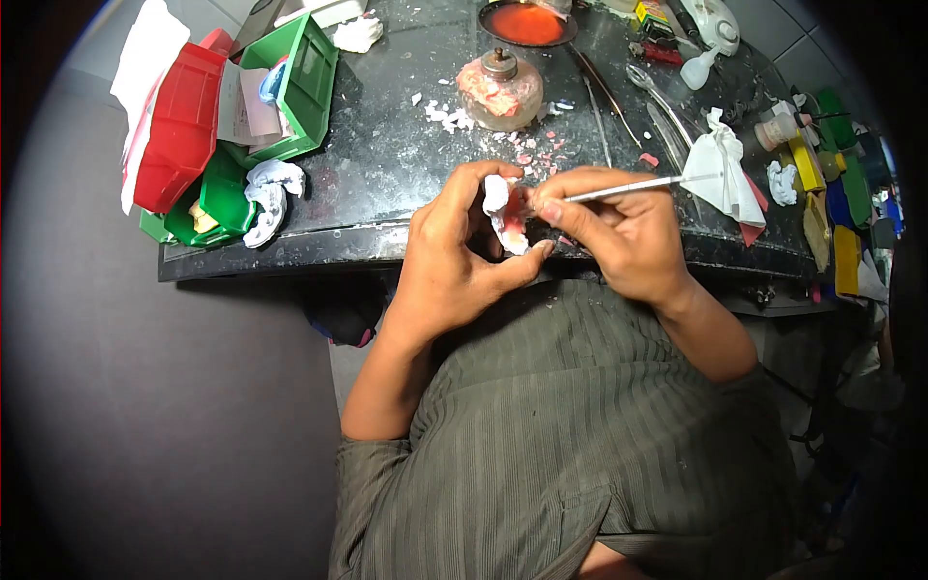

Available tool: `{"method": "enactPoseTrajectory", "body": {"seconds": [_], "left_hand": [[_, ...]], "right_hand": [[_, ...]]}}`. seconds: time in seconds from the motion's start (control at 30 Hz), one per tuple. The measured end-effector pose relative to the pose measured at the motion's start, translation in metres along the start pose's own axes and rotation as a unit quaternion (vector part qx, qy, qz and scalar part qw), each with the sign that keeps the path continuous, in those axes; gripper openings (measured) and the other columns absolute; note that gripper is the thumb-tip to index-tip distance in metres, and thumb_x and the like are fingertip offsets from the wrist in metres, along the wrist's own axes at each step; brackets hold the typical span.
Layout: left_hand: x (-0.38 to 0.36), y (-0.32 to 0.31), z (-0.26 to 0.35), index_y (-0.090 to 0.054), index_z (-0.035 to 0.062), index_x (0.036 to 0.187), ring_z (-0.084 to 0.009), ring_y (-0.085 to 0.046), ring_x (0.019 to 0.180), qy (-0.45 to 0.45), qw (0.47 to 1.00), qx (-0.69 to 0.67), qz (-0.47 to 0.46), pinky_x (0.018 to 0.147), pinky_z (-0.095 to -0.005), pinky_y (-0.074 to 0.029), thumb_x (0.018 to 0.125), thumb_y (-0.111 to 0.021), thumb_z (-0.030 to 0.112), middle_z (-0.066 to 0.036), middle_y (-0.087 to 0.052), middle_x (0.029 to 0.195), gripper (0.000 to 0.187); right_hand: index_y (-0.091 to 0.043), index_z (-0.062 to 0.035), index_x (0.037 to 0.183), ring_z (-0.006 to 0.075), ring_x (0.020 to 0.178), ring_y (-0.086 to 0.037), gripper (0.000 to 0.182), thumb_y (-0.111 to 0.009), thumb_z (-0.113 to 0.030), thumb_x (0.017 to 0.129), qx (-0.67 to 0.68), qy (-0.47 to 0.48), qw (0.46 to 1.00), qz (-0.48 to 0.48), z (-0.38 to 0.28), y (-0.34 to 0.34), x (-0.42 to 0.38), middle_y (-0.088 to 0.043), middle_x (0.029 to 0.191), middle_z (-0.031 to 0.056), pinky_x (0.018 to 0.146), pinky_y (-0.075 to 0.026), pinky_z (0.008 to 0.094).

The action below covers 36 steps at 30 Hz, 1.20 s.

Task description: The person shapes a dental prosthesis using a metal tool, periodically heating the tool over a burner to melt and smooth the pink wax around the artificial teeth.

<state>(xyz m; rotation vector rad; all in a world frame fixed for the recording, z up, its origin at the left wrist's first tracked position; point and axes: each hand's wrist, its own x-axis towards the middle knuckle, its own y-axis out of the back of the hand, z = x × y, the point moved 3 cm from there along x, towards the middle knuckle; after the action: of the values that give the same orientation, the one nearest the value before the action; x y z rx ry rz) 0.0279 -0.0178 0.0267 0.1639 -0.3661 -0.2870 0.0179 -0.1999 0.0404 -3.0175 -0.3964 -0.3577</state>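
Note:
Close to the table's front edge, my left hand (pixel 452 249) grips a white plaster dental model (pixel 497 198) with pink-red wax on its inner side. My right hand (pixel 623 232) holds a thin metal wax carver (pixel 643 186) like a pen. Its working end meets the model near the wax, where my fingertips partly hide it. Beyond my hands stands a glass spirit burner (pixel 500 89) smeared with pink wax. White and pink shavings (pixel 541 153) are scattered around it.
A dish of red wax (pixel 527 24) sits at the back. Green bins (pixel 304 92) and a red bin (pixel 179 126) stand left, beside white plaster pieces (pixel 271 198). Metal tools (pixel 662 101), a white cloth (pixel 717 174) and a white bottle (pixel 698 70) lie right.

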Motion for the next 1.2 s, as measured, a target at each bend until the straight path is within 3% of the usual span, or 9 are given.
{"method": "enactPoseTrajectory", "body": {"seconds": [0.23,0.3,0.43,0.63,0.73,0.87,0.97,1.1,1.2], "left_hand": [[0.001,-0.003,-0.003,-0.057,0.0039,0.123,-0.0078,-0.064,0.079,-0.030,0.999,-0.006,0.008,0.066,-0.0235,-0.053,0.073,-0.086,0.004,-0.006,-0.071,0.097,0.059],[0.001,-0.001,-0.002,-0.057,0.0038,0.122,-0.0083,-0.064,0.078,-0.031,0.999,0.018,0.009,0.066,-0.0238,-0.053,0.072,-0.087,0.004,-0.006,-0.070,0.095,0.057],[0.001,-0.002,0.001,-0.058,0.0035,0.122,-0.0086,-0.064,0.076,-0.001,1.000,0.010,0.007,0.065,-0.0242,-0.053,0.072,-0.087,0.005,-0.005,-0.069,0.093,0.058],[0.001,-0.001,0.003,-0.058,0.0032,0.121,-0.0090,-0.063,0.071,-0.007,0.999,0.045,0.001,0.061,-0.0249,-0.052,0.071,-0.087,0.005,-0.005,-0.068,0.087,0.058],[0.003,-0.002,0.003,-0.059,0.0032,0.120,-0.0093,-0.064,0.072,-0.006,1.000,0.029,0.005,0.062,-0.0251,-0.052,0.071,-0.086,0.005,-0.005,-0.068,0.087,0.057],[0.002,-0.003,0.004,-0.059,0.0032,0.121,-0.0098,-0.065,0.073,-0.019,0.999,0.034,0.004,0.062,-0.0254,-0.053,0.070,-0.086,0.005,-0.006,-0.069,0.090,0.057],[0.002,-0.003,0.001,-0.059,0.0032,0.121,-0.0100,-0.065,0.073,-0.016,0.999,0.028,0.009,0.063,-0.0256,-0.053,0.070,-0.086,0.004,-0.006,-0.069,0.090,0.058],[0.000,0.000,-0.001,-0.058,0.0038,0.122,-0.0091,-0.065,0.075,0.008,0.999,0.031,-0.006,0.064,-0.0253,-0.053,0.071,-0.086,0.004,-0.006,-0.069,0.090,0.059],[0.000,-0.002,-0.001,-0.055,0.0024,0.123,-0.0085,-0.064,0.077,-0.006,1.000,0.003,0.005,0.065,-0.0248,-0.053,0.072,-0.088,0.005,-0.005,-0.069,0.092,0.060]], "right_hand": [[-0.071,0.0081,0.104,0.0111,0.087,-0.069,0.013,-0.069,0.000,0.095,-0.023,0.003,0.999,-0.035,0.000,0.002,0.000,-0.074,0.100,0.0116,0.077,-0.057,0.0251],[-0.070,0.0096,0.103,0.0163,0.094,-0.069,0.010,-0.062,0.005,0.097,-0.012,0.005,1.000,0.015,-0.001,-0.001,0.004,-0.072,0.099,0.0133,0.093,-0.056,0.0316],[-0.070,0.0088,0.105,0.0148,0.095,-0.068,0.011,-0.062,0.004,0.098,-0.127,0.043,0.987,-0.087,-0.009,0.005,-0.001,-0.071,0.103,0.0124,0.086,-0.056,0.0284],[-0.072,0.0093,0.097,0.0151,0.090,-0.069,0.009,-0.067,0.003,0.094,-0.026,0.013,0.999,0.016,-0.006,-0.001,0.006,-0.073,0.100,0.0150,0.085,-0.056,0.0269],[-0.072,0.0067,0.097,0.0096,0.074,-0.067,0.008,-0.066,0.002,0.095,-0.148,0.101,0.983,-0.049,-0.013,0.000,0.005,-0.072,0.088,0.0080,0.064,-0.054,0.0237],[-0.072,0.0063,0.098,0.0093,0.077,-0.067,0.008,-0.067,0.000,0.095,-0.034,0.018,0.999,-0.035,-0.008,0.001,0.003,-0.073,0.089,0.0090,0.066,-0.055,0.0234],[-0.072,0.0067,0.099,0.0102,0.082,-0.069,0.009,-0.067,0.001,0.095,-0.022,0.001,1.000,0.004,-0.004,-0.002,0.005,-0.074,0.092,0.0100,0.069,-0.055,0.0228],[-0.071,0.0068,0.103,0.0114,0.085,-0.069,0.011,-0.066,0.002,0.096,-0.095,0.072,0.988,-0.095,-0.008,0.006,0.002,-0.074,0.097,0.0106,0.076,-0.057,0.0244],[-0.071,0.0067,0.105,0.0121,0.087,-0.069,0.011,-0.067,0.002,0.095,-0.007,0.020,0.999,-0.034,0.006,0.004,0.003,-0.074,0.099,0.0111,0.078,-0.057,0.0256]]}}
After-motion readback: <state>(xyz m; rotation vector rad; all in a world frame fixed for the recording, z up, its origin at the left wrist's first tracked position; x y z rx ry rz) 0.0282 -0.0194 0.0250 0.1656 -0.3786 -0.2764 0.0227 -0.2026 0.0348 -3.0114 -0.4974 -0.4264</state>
